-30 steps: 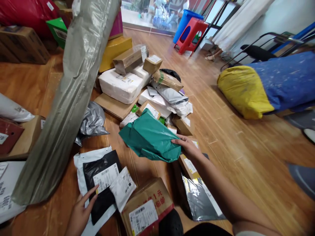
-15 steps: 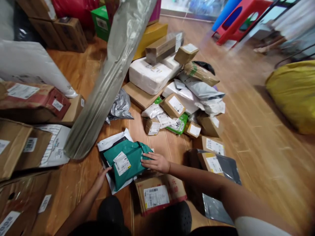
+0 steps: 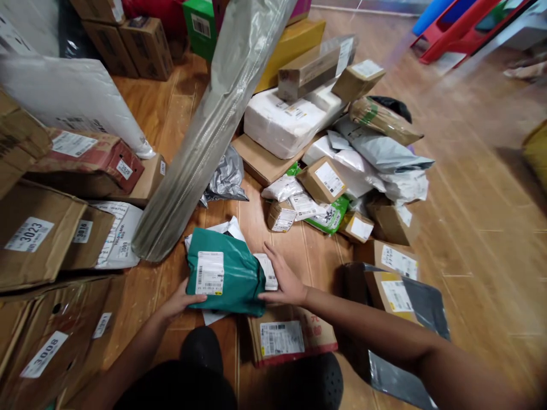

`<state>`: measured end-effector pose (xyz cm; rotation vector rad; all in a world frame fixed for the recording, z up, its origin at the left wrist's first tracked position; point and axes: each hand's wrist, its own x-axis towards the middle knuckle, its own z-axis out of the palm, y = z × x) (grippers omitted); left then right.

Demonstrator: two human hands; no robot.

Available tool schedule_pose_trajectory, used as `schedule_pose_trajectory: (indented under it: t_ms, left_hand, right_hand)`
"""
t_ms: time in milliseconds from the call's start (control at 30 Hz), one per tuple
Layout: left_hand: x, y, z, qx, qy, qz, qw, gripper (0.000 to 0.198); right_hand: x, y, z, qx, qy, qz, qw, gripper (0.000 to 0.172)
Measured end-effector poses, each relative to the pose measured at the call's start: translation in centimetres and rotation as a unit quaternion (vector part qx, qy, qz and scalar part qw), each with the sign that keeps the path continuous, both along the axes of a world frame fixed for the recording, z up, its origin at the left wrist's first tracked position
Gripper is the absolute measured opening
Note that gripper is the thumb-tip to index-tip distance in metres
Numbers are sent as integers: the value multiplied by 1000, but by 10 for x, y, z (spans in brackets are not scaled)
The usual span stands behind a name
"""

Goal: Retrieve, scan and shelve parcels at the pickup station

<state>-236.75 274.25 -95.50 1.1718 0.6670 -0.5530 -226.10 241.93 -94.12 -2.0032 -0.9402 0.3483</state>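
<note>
A teal plastic mailer bag (image 3: 239, 273) with a white shipping label is raised at its left edge in my left hand (image 3: 178, 299), the thumb lying on top. At its right end is my right hand (image 3: 288, 282), fingers spread apart, the thumb touching the bag's edge. Beside those fingers shows a small white-labelled piece (image 3: 268, 272), partly hidden by the bag. Under the teal mailer lies a white and black mailer (image 3: 233, 229), mostly covered. Just below my right hand, a brown carton (image 3: 318, 327) with a red edge sits on the floor between my shoes.
A long grey plastic-wrapped roll (image 3: 192, 154) leans across the left. Cartons (image 3: 51, 228) with number labels stack at far left. Ahead is a pile with a white wrapped block (image 3: 282, 122) and small boxes (image 3: 323, 179). A dark grey mailer (image 3: 429, 302) lies right; a red stool (image 3: 453, 34) stands behind.
The teal mailer has turned and its left side has lifted off the white mailer. My left hand has closed on its edge. My right hand has shifted from its top to its right end.
</note>
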Motion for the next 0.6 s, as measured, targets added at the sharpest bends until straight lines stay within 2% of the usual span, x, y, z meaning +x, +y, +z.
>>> schedule_pose_trajectory:
  t_ms: [67,100,167,233,267,333,400,467,500,600]
  left_hand:
    - [13,11,8,26,-41,-55,997,84]
    - [18,15,12,27,-50,-74,996,82]
    - [25,18,15,16,-54,-96,994,79]
    - [25,17,13,5,-42,-72,996,80]
    - [21,15,9,3,-29,-31,999,80]
    - [9,8,-1,-29,3,82,996,77]
    - [-6,-6,-13,-98,37,153,983,74]
    - [-18,-23,-25,-131,54,163,976,75]
    - [-21,-31,-32,-117,51,162,978,76]
    - [-20,-44,-52,-10,0,186,983,80]
  right_hand:
    - [5,14,2,29,171,-37,984,119]
    - [7,21,2,42,263,-25,964,113]
    - [10,36,-1,52,425,-10,904,93]
    - [6,49,-9,47,510,-67,856,76]
    - [0,55,-14,43,518,-112,847,72]
    - [-15,66,-26,36,476,-205,854,70]
    - [-33,76,-37,21,416,-245,876,68]
    - [-45,81,-46,7,355,-217,909,61]
    - [-48,82,-50,-1,326,-187,927,57]
    - [-43,77,-58,-54,269,-123,954,46]
